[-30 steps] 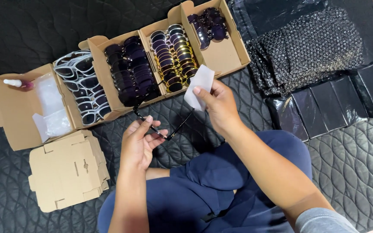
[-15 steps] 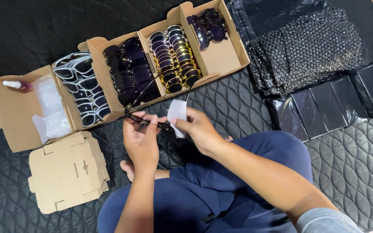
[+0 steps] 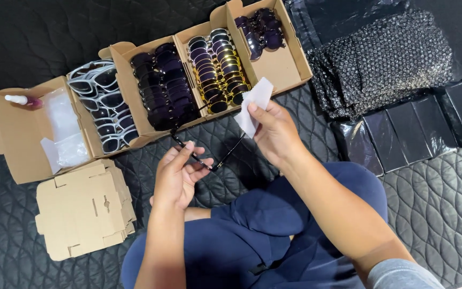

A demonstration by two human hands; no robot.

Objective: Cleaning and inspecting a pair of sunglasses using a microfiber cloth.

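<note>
My left hand (image 3: 180,176) grips a pair of dark sunglasses (image 3: 205,158) by the frame, with one temple arm sticking out to the right. My right hand (image 3: 276,131) pinches a small white cloth (image 3: 253,104) just above and to the right of the glasses, apart from them. Both hands hover over my crossed legs in blue trousers (image 3: 263,235). Behind the hands stand open cardboard boxes: one with white-framed sunglasses (image 3: 100,104), one with dark sunglasses (image 3: 164,85), one with gold-rimmed sunglasses (image 3: 217,69) and one with a few purple-lensed sunglasses (image 3: 260,27).
At the left an open box (image 3: 20,144) holds clear plastic bags (image 3: 62,126) and a small spray bottle (image 3: 22,100). A stack of flat unfolded cardboard boxes (image 3: 84,208) lies at the lower left. Bubble-wrap pouches (image 3: 386,59) and black pouches (image 3: 413,131) lie at the right on the quilted mat.
Half a second ago my right hand pressed the cloth onto the sunglasses. It has since lifted up and to the right, away from them. My left hand still holds the glasses.
</note>
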